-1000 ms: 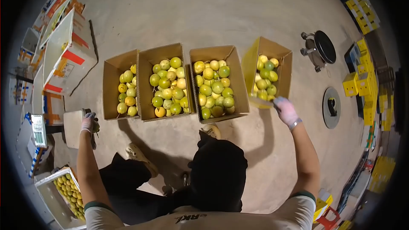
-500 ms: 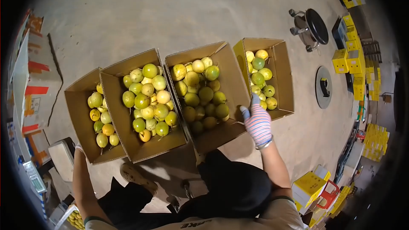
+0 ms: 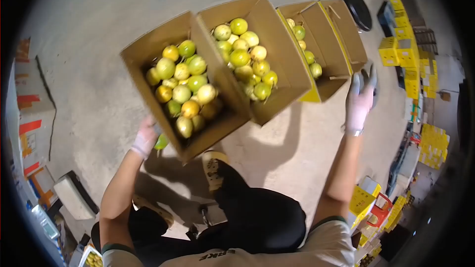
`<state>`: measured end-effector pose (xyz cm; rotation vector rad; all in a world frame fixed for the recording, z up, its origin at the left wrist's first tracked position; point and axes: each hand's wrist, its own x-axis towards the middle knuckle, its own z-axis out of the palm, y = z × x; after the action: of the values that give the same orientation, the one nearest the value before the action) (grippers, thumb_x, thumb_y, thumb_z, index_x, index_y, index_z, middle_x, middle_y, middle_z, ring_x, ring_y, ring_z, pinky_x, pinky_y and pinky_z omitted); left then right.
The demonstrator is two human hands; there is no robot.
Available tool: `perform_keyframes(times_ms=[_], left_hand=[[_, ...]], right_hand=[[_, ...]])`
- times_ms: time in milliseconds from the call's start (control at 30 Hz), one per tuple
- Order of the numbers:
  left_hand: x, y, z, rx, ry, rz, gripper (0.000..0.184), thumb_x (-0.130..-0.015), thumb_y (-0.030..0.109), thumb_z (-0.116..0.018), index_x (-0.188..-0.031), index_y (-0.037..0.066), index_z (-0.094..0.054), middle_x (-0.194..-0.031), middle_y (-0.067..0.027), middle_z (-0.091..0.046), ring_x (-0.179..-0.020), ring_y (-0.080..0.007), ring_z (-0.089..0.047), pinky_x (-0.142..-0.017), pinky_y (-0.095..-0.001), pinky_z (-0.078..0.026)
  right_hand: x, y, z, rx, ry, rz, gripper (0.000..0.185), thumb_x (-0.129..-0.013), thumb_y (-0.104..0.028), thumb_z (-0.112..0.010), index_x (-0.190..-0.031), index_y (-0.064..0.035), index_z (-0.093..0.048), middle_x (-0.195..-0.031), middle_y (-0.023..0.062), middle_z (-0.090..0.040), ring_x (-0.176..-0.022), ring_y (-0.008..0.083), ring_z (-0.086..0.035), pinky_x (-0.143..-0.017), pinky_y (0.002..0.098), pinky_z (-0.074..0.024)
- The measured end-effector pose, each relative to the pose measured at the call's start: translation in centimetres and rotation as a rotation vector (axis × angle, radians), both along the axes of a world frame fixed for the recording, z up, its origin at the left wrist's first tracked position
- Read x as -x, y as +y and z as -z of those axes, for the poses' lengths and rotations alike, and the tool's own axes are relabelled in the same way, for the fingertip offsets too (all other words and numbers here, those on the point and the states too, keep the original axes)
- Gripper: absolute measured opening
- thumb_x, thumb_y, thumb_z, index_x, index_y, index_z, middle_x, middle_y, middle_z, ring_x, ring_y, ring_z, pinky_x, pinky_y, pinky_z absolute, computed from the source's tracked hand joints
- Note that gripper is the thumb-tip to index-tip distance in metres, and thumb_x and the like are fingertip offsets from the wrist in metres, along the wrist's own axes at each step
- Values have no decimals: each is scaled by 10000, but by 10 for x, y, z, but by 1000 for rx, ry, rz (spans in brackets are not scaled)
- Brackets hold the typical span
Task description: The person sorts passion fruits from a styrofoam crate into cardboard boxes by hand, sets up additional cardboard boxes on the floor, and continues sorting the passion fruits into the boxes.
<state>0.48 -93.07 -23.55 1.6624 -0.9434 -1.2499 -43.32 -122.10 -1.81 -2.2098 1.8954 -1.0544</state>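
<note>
The left hand (image 3: pixel 145 137), in a pale pink glove, grasps a round green fruit (image 3: pixel 161 142) just beside the leftmost open brown cardboard box (image 3: pixel 146 54), which holds round yellow-green fruits (image 3: pixel 196 65). Well right of that box, the similarly gloved right hand (image 3: pixel 359 104) has a released grip, fingers spread, near the rightmost brown cardboard box (image 3: pixel 350 32).
</note>
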Motion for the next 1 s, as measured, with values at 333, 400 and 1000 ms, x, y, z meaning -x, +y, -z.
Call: perform_keyframes(times_ms=[333,400,1000], left_hand=[[187,-258,-84,-93,560,144,632,-946,384,-555,-1442,40,-368,-1284,-134,-561,-1137,-230,-550,-1000,-285,-390],[182,-239,-113,199,385,315,562,-930,226,-560,-1427,31,-388,-1215,-117,-591,-1110,-188,-574,-945,-278,-426],[108,366,-335,332,439,-1078,647,-889,602,-512,-1328,128,-470,-1048,-168,-634,-806,-238,-620,-682,-376,-529]], right_hand=[[-7,219,22,-456,-471,50,416,-935,-67,-519,-1338,14,-455,-1259,143,-570,-1146,226,-562,-960,350,-441],[-14,217,6,-404,-308,-40,393,-937,-91,-527,-1314,8,-479,-1179,165,-621,-1113,245,-589,-952,347,-445],[-208,453,-143,-605,-264,-1875,399,-942,-219,-548,-1281,-10,-525,-1283,148,-555,-1190,255,-518,-999,376,-414]])
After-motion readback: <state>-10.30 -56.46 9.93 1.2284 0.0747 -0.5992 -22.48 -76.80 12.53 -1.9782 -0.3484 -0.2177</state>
